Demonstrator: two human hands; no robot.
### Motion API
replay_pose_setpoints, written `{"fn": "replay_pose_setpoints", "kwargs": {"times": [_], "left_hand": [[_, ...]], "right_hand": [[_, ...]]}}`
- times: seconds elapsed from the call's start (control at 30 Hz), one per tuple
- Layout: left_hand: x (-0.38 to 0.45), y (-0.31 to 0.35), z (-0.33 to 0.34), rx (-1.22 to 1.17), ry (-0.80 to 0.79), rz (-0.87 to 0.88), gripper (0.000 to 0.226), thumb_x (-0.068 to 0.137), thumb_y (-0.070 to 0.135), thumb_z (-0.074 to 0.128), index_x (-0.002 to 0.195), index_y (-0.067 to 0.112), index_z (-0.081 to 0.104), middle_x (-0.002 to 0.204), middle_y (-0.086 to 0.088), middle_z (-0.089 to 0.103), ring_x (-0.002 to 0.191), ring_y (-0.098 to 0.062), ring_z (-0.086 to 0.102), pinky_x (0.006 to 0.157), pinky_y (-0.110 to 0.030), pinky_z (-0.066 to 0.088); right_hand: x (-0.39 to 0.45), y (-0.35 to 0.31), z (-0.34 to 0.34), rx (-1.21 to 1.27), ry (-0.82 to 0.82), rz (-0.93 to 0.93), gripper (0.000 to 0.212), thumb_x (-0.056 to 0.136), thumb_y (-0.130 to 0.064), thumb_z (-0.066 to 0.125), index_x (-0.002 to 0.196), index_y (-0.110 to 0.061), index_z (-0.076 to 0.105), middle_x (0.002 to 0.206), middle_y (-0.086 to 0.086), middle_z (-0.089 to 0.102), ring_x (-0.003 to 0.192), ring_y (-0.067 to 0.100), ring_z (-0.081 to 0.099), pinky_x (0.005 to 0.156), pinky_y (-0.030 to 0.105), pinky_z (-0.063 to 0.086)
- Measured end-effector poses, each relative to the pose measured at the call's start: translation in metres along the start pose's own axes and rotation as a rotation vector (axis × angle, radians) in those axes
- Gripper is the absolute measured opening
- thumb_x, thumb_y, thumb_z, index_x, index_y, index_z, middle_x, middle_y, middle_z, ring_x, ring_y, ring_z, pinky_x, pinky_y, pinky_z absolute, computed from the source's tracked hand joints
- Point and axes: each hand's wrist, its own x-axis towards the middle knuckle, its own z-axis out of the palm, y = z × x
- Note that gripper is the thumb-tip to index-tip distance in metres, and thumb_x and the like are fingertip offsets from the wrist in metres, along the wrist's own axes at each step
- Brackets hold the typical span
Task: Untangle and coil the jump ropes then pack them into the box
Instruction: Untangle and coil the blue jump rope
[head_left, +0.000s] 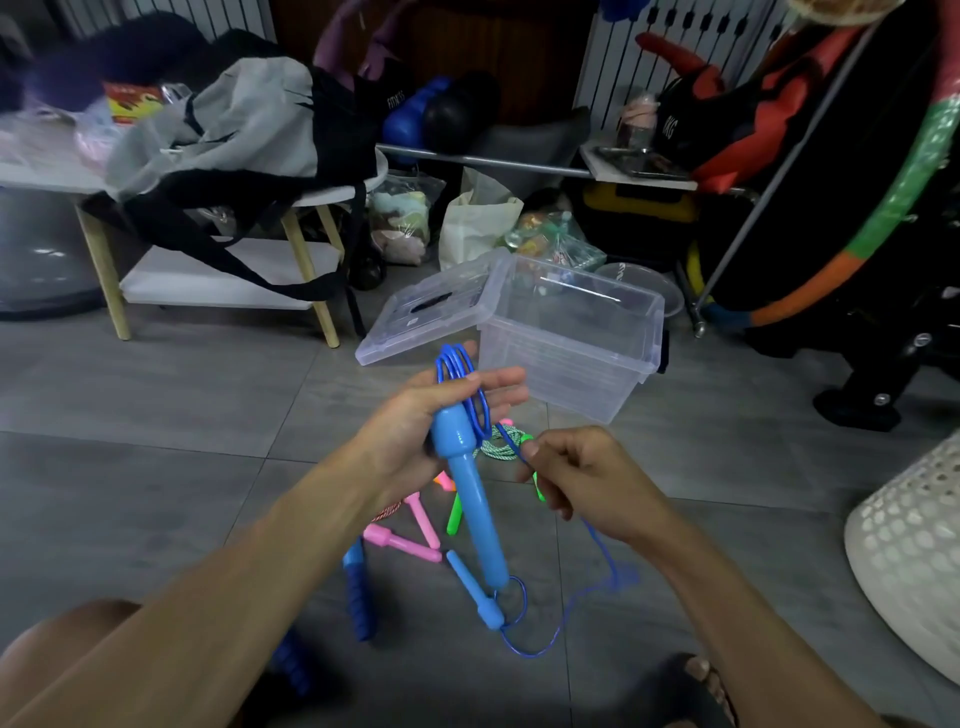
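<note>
On the floor (156, 415) nearest us lie a second blue handle (475, 590), pink handles (402, 543) and a green handle (455, 514), all short of the clear box (571, 353). Above them our left hand (415, 431) grips a blue handle (475, 499) with blue rope (460, 374) looped over its fingers, while our right hand (587, 478) pinches the trailing strand. The box stands open beyond, its lid (421, 312) leaning at its left.

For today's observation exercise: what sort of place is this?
Probably a home storage or exercise corner: blue boxing gloves, a striped hoop and jump ropes on a tiled floor.
</note>
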Motion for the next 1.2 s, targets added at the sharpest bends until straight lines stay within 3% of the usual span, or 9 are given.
{"fn": "replay_pose_setpoints", "kwargs": {"times": [0.1, 0.27, 0.4, 0.5, 0.6, 0.73, 1.0, 1.1, 1.2], "left_hand": [[0.006, -0.006, 0.002, 0.064, 0.099, 0.08, 0.025, 0.094, -0.004, 0.039, 0.1, 0.014, 0.056, 0.125, -0.012, 0.061, 0.122, -0.028, 0.055, 0.109, -0.038, 0.037], [0.017, -0.01, -0.012, 0.093, 0.212, 0.058, 0.03, 0.093, -0.003, 0.045, 0.123, -0.002, 0.049, 0.132, -0.003, 0.059, 0.122, -0.018, 0.055, 0.099, -0.033, 0.046], [0.008, -0.016, -0.011, 0.815, 0.068, -0.098, 0.012, 0.094, 0.001, 0.049, 0.101, 0.004, 0.058, 0.107, 0.004, 0.067, 0.088, 0.007, 0.06, 0.066, -0.007, 0.046], [-0.003, -0.021, 0.001, 1.009, -0.102, -0.196, 0.024, 0.1, 0.021, 0.044, 0.085, 0.006, 0.054, 0.071, 0.005, 0.061, 0.058, 0.003, 0.055, 0.061, -0.009, 0.044], [-0.008, -0.023, 0.002, 0.93, -0.279, -0.294, 0.036, 0.1, 0.031, 0.042, 0.085, 0.003, 0.059, 0.062, 0.007, 0.06, 0.06, -0.011, 0.053, 0.061, -0.023, 0.049], [-0.008, -0.025, 0.0, 0.762, -0.402, -0.298, 0.031, 0.091, 0.025, 0.054, 0.113, 0.005, 0.062, 0.06, 0.0, 0.05, 0.055, -0.014, 0.046, 0.057, -0.025, 0.043], [-0.002, 0.001, -0.014, 0.01, -0.206, -0.119, 0.018, 0.079, 0.029, 0.066, 0.077, 0.011, 0.066, 0.05, 0.003, 0.039, 0.041, -0.011, 0.036, 0.053, -0.026, 0.043], [-0.004, 0.007, -0.016, -0.036, -0.043, -0.082, 0.021, 0.084, 0.021, 0.05, 0.076, 0.009, 0.065, 0.052, 0.001, 0.035, 0.041, -0.011, 0.033, 0.051, -0.025, 0.042], [-0.005, 0.002, -0.015, 0.001, -0.053, -0.115, 0.01, 0.075, 0.011, 0.062, 0.08, 0.007, 0.069, 0.054, 0.001, 0.038, 0.042, -0.012, 0.036, 0.051, -0.026, 0.044]], "right_hand": [[-0.009, -0.01, 0.0, -0.034, -0.174, -0.01, 0.027, 0.095, -0.022, 0.056, 0.078, -0.008, 0.071, 0.052, 0.0, 0.054, 0.048, 0.009, 0.051, 0.053, 0.021, 0.044], [-0.015, -0.007, -0.003, -0.22, -0.217, -0.018, 0.027, 0.092, -0.022, 0.06, 0.086, 0.003, 0.067, 0.061, 0.004, 0.048, 0.055, 0.007, 0.046, 0.058, 0.023, 0.041], [-0.016, -0.011, -0.016, -0.137, -0.082, -0.125, 0.009, 0.085, -0.01, 0.066, 0.083, -0.013, 0.074, 0.07, 0.014, 0.064, 0.063, 0.014, 0.05, 0.061, 0.029, 0.04], [-0.013, -0.012, -0.024, -0.086, 0.103, -0.169, 0.011, 0.082, -0.01, 0.071, 0.072, -0.014, 0.073, 0.064, 0.016, 0.063, 0.057, 0.011, 0.048, 0.055, 0.027, 0.039], [-0.009, -0.008, -0.032, -0.044, 0.254, -0.158, 0.016, 0.074, -0.017, 0.08, 0.065, -0.011, 0.068, 0.05, -0.003, 0.053, 0.047, 0.005, 0.04, 0.047, 0.02, 0.034], [-0.005, -0.001, -0.034, 0.01, 0.288, -0.132, 0.023, 0.069, -0.021, 0.083, 0.062, -0.011, 0.064, 0.049, -0.003, 0.051, 0.047, 0.008, 0.039, 0.046, 0.02, 0.033], [-0.002, 0.01, -0.061, 0.18, 0.211, 0.057, 0.015, 0.082, -0.009, 0.071, 0.094, -0.011, 0.064, 0.073, 0.002, 0.065, 0.069, 0.009, 0.059, 0.072, 0.018, 0.043], [0.001, 0.016, -0.065, 0.155, 0.274, 0.079, 0.019, 0.086, -0.004, 0.064, 0.1, -0.016, 0.059, 0.066, 0.0, 0.06, 0.073, 0.015, 0.058, 0.074, 0.024, 0.041], [0.006, 0.014, -0.062, 0.326, 0.395, 0.04, 0.014, 0.089, 0.002, 0.058, 0.093, -0.012, 0.059, 0.061, -0.001, 0.057, 0.064, 0.017, 0.055, 0.072, 0.03, 0.045]]}}
